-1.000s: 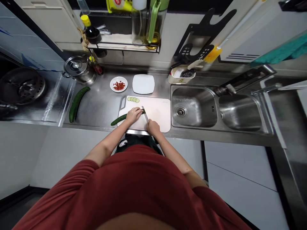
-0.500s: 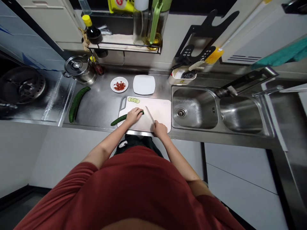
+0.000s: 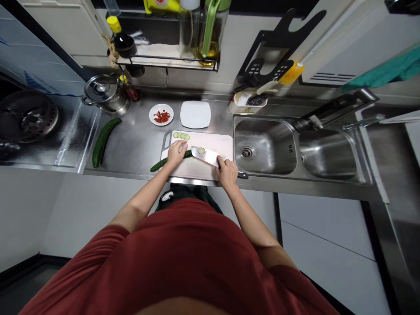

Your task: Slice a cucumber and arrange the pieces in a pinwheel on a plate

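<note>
A cut cucumber (image 3: 159, 165) lies across the left part of the white cutting board (image 3: 210, 172), its cut end pointing right. My left hand (image 3: 176, 154) is over its middle, fingers loosely bent and slightly apart, with the fingertips above the cucumber. My right hand (image 3: 227, 172) grips the knife (image 3: 207, 157) near the heel of the blade; the black handle sticks out to the right. The blade is turned with its broad face up, and one round slice (image 3: 201, 151) is on it. Several overlapping slices (image 3: 181, 136) form a row at the board's upper left.
Behind the board are a plate of red pieces (image 3: 161, 114) and a bare white plate (image 3: 195, 114). A whole cucumber (image 3: 104, 142) and a lidded pot (image 3: 106, 94) stand left. The double sink (image 3: 265, 146) adjoins the board's right side; a shelf (image 3: 167, 62) overhangs the back.
The knife has turned flat and now shows a slice on its blade. My right hand has shifted right, up onto the blade's heel. My left hand has drawn back left from the cucumber's cut end.
</note>
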Demonstrator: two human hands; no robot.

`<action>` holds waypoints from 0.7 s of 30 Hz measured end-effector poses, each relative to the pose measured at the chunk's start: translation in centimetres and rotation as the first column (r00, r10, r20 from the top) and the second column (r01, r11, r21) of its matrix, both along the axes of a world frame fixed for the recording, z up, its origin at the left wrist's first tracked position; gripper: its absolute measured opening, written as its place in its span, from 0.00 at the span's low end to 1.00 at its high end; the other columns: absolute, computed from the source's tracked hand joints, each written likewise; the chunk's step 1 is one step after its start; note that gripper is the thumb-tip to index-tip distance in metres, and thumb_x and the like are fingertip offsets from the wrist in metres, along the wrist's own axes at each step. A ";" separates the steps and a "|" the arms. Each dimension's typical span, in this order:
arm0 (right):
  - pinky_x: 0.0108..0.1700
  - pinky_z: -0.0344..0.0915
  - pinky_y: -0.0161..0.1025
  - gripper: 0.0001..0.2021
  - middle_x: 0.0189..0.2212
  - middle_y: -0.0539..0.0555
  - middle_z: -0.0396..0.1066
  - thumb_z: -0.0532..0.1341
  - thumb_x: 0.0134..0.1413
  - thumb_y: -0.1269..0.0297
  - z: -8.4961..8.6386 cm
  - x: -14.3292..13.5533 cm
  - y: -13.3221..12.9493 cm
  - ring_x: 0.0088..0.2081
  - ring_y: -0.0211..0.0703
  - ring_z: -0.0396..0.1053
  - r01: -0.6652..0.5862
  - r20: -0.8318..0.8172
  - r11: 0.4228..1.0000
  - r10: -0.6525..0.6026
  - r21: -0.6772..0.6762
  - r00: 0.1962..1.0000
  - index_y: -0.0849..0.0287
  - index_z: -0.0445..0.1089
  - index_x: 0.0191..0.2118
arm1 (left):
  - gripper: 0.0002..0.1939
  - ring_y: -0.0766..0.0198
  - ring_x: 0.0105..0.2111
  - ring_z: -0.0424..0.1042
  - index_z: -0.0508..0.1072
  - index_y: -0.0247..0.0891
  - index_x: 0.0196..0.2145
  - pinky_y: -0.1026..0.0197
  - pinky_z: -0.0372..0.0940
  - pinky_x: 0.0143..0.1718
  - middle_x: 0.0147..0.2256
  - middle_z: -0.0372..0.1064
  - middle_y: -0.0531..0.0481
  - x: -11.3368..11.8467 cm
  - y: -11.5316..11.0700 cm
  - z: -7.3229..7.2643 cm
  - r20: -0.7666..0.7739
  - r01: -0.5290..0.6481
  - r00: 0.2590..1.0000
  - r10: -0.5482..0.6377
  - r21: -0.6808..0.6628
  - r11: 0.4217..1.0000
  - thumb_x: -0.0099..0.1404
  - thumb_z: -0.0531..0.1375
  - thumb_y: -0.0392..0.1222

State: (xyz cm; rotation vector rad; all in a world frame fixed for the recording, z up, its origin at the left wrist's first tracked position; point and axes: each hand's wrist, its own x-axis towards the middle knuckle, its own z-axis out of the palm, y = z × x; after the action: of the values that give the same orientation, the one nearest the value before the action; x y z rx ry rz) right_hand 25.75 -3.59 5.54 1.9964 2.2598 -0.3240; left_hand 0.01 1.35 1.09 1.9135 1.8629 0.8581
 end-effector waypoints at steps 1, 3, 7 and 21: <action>0.47 0.51 0.42 0.26 0.43 0.60 0.65 0.53 0.62 0.61 0.1 0.1 0.0 0.46 0.52 0.58 -0.013 0.000 1.000 0.013 0.010 1.000 0.54 0.55 0.65 | 0.15 0.57 0.49 0.67 0.72 0.40 0.46 0.55 0.62 0.52 0.47 0.71 0.45 0.1 0.3 0.3 0.006 0.021 1.000 -0.021 -0.004 1.000 0.70 0.51 0.47; 0.46 0.51 0.42 0.27 0.43 0.61 0.64 0.52 0.62 0.61 0.2 0.2 0.0 0.46 0.52 0.57 -0.044 0.000 0.999 0.044 0.025 0.999 0.55 0.54 0.66 | 0.15 0.57 0.50 0.66 0.73 0.41 0.47 0.54 0.61 0.53 0.48 0.70 0.46 0.4 0.8 1.2 0.009 0.108 0.994 -0.108 -0.018 0.994 0.68 0.54 0.48; 0.46 0.49 0.43 0.27 0.43 0.61 0.62 0.52 0.62 0.62 0.3 0.4 0.1 0.45 0.52 0.55 -0.105 0.020 0.993 0.104 0.048 0.994 0.54 0.53 0.67 | 0.17 0.55 0.51 0.65 0.74 0.41 0.48 0.53 0.60 0.55 0.47 0.70 0.46 1.5 1.2 2.8 -0.022 0.320 0.946 -0.322 -0.062 0.945 0.65 0.58 0.49; 0.38 0.45 0.41 0.24 0.35 0.57 0.64 0.58 0.58 0.62 -1.7 2.9 -0.4 0.38 0.48 0.55 -0.070 0.013 0.972 0.069 0.223 0.998 0.54 0.64 0.61 | 0.09 0.61 0.41 0.69 0.76 0.40 0.38 0.59 0.63 0.46 0.39 0.73 0.49 3.4 2.7 3.5 0.098 0.134 0.989 -0.115 -0.216 0.967 0.64 0.58 0.43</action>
State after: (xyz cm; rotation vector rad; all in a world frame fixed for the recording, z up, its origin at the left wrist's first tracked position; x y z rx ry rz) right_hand 28.67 -3.96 3.80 2.0070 2.4532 -0.0586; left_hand 3.37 4.08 4.60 1.8055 1.6911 0.6502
